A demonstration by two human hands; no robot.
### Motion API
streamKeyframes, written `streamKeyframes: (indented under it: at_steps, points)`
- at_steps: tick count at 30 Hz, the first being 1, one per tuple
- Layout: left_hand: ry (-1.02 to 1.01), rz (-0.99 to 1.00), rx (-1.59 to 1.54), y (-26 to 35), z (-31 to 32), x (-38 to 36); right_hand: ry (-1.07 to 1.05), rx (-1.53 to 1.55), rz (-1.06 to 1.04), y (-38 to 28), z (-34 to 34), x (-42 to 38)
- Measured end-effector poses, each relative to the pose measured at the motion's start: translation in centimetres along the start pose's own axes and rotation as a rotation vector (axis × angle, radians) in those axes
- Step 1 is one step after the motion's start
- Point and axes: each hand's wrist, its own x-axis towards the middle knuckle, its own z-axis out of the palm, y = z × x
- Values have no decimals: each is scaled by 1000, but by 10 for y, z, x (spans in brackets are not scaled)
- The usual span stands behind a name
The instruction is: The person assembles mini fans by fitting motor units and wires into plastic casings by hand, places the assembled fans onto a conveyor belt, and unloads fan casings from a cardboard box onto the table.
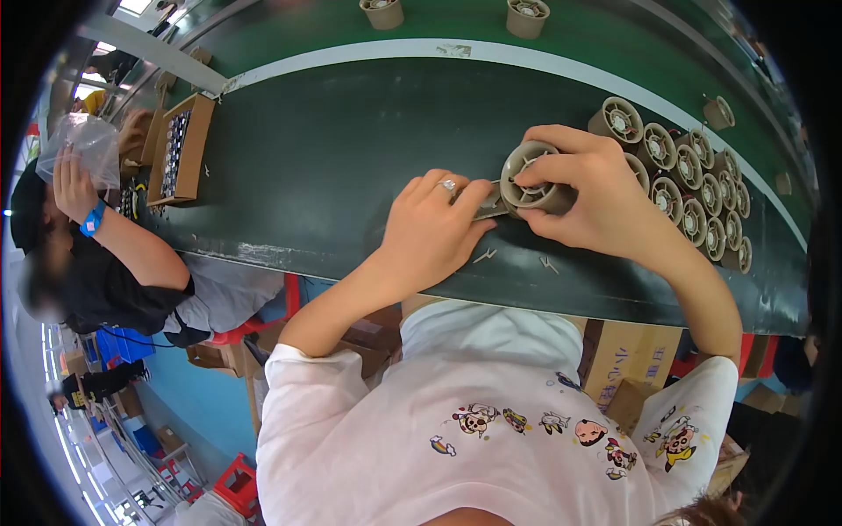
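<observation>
My right hand (pixel 596 188) is wrapped round a beige round fan housing (pixel 548 200), its open end tilted up towards me. The thumb and a finger of that hand reach over the rim and into the opening. To its left, my left hand (pixel 434 223), with a ring on one finger, pinches a flat grey piece (pixel 493 207) against the housing's side. How that piece meets the housing is partly hidden by my fingers. Small pale slivers (pixel 484 255) and a few more thin bits (pixel 548 265) lie on the dark green work surface (pixel 342 149) below my hands.
Several similar fan housings (pixel 688 167) stand grouped at the right. More housings (pixel 526 17) sit on the green belt (pixel 307 35) beyond a white rail (pixel 377 54). At left, a cardboard box (pixel 189 149) holds small parts, beside a co-worker's hand (pixel 74 188) with a plastic bag (pixel 83 145).
</observation>
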Motion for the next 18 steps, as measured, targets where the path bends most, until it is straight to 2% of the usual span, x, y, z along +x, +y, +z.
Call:
streamKeyframes:
  at_steps: [3,5,7,9,11,12,14,17,18]
  points:
    - [-51,-69,-79,1,13,4,-80,21,-23,3,-1,6]
    - [-12,-83,-146,-4,17,6,-137,46,59,2,-6,6]
    - [-105,-153,-284,-6,14,8,-149,293,81,11,-9,4]
    - [-95,-151,-302,-7,15,10,-129,364,9,23,-7,0]
    - [-124,-194,-351,-9,14,12,-164,670,127,32,-6,-5]
    - [-119,-173,-333,-10,14,13,-121,676,68,36,-1,-8]
    - [-94,-163,-313,-10,18,12,14,292,-146,31,6,-11]
    - [-62,-147,-274,-14,20,13,189,370,-174,35,26,-17]
    - [-52,-138,-253,-15,20,13,188,405,-149,35,27,-19]
